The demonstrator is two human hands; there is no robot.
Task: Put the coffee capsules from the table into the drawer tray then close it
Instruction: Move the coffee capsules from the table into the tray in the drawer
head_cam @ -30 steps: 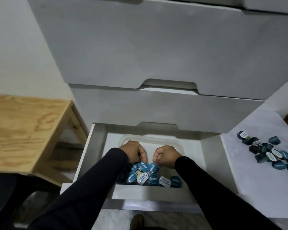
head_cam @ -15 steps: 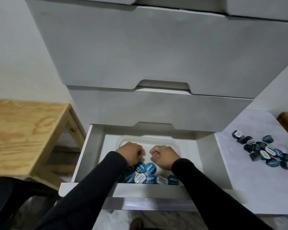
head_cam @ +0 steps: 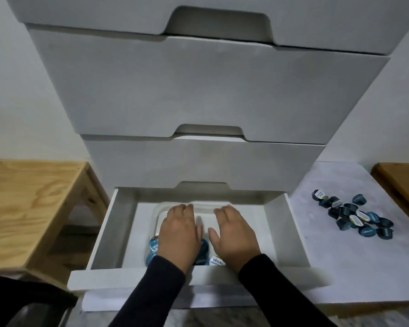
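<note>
Both hands flat, fingers spread (left hand (head_cam: 180, 234), right hand (head_cam: 234, 234)) | blue foil-lidded capsules (head_cam: 154, 247) beneath

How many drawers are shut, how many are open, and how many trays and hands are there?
Shut grey drawer fronts: 3
Open white drawer: 1
Clear plastic tray: 1
Bare hands, the left hand and the right hand: 2
Total: 7
</note>
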